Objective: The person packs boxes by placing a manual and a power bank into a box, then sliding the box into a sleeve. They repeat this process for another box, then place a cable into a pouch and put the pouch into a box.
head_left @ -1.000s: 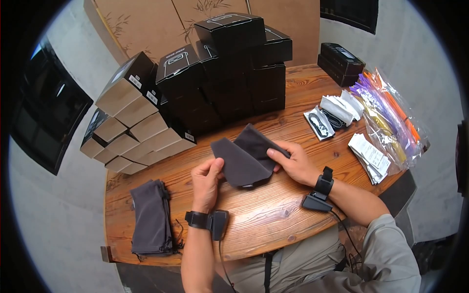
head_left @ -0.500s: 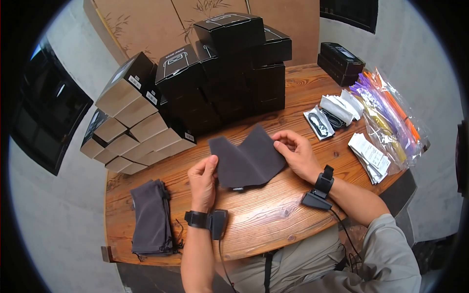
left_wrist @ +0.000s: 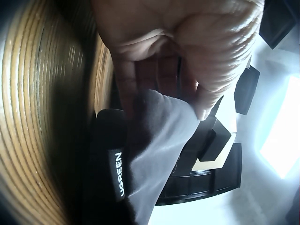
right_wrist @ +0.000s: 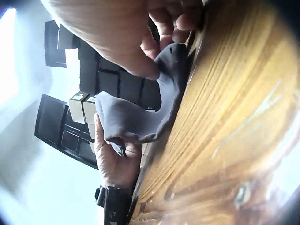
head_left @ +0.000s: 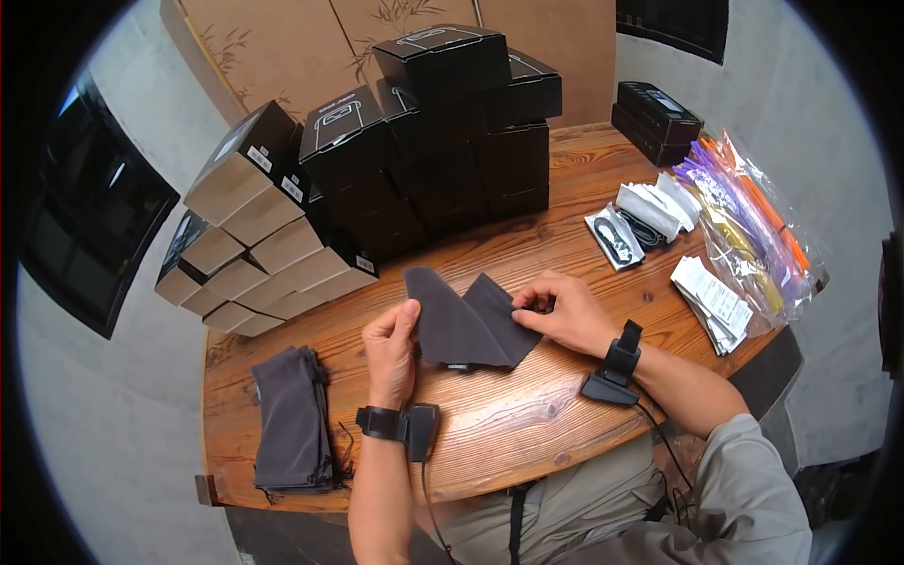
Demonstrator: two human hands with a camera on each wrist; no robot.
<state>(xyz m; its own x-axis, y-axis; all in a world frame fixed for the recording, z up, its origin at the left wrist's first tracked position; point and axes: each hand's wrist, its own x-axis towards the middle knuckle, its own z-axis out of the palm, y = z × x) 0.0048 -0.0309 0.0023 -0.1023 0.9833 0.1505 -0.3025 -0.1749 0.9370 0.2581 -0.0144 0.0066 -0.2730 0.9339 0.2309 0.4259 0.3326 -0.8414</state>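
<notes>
Only the left wrist view makes the UGREEN label (left_wrist: 118,176) legible; the head view shows it small, on the near edge of the dark grey cloth pouch (head_left: 452,325). Above the bench (head_left: 527,428), the left hand (head_left: 391,353) pinches the pouch's left side, thumb uppermost; the right hand (head_left: 567,314), fingers bent, pinches its right edge. Creased, it stretches left to right, two corners pointing toward the black boxes (head_left: 438,155).
</notes>
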